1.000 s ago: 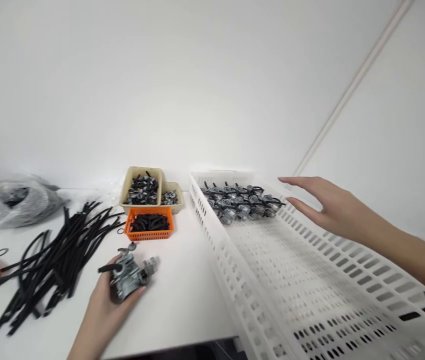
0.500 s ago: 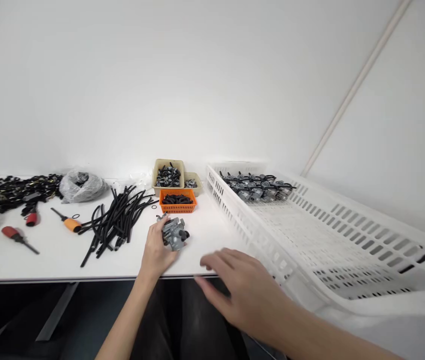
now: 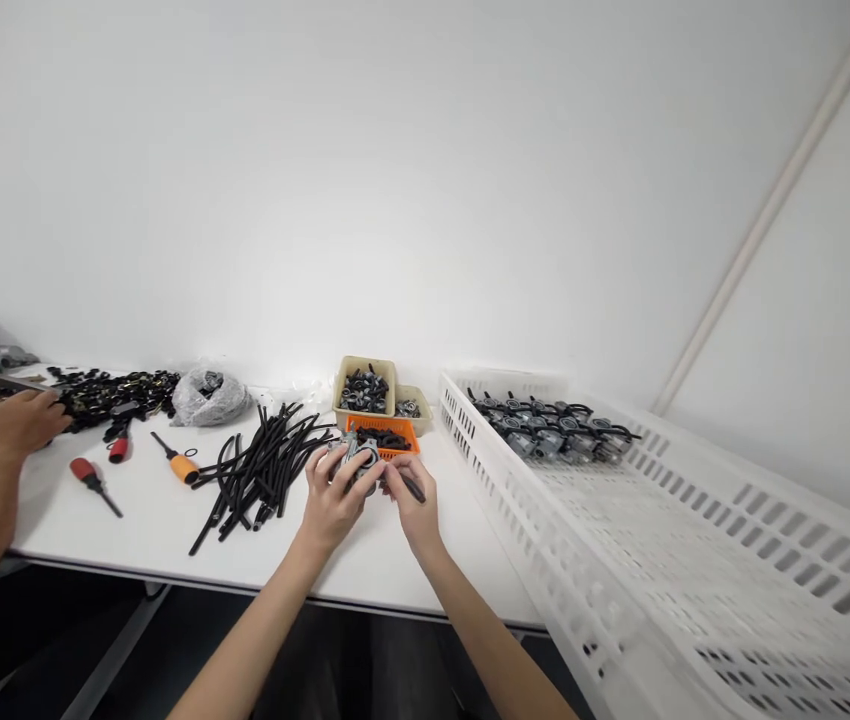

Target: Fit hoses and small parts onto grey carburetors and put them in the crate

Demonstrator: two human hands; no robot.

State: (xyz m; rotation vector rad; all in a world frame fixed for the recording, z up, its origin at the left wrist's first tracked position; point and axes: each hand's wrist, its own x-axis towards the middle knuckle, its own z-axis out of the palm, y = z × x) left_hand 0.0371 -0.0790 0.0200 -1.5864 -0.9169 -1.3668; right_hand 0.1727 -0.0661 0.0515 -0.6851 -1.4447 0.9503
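Note:
My left hand (image 3: 333, 500) is wrapped round a grey metal part (image 3: 362, 462), held above the front of the white table (image 3: 365, 560). Close against its right side, my right hand (image 3: 414, 500) pinches a short black piece (image 3: 413, 488). Just behind both hands sits an orange basket (image 3: 415, 440) of small black pieces. Two beige bins, a taller one (image 3: 365, 365) and a lower one (image 3: 423, 398), hold small dark and grey parts. Left of my hands lies a loose pile of black tubes (image 3: 267, 470).
A large white crate (image 3: 545, 540) on the right holds rows of grey parts with black tubes (image 3: 560, 430). Screwdrivers (image 3: 183, 468), a plastic bag (image 3: 209, 400) and black parts (image 3: 110, 395) lie left. Another person's hand (image 3: 16, 420) is at the far left.
My right hand has come over to the grey part and now pinches a black piece. My left hand has raised the part slightly. The view has shifted left, showing more of the other person's arms.

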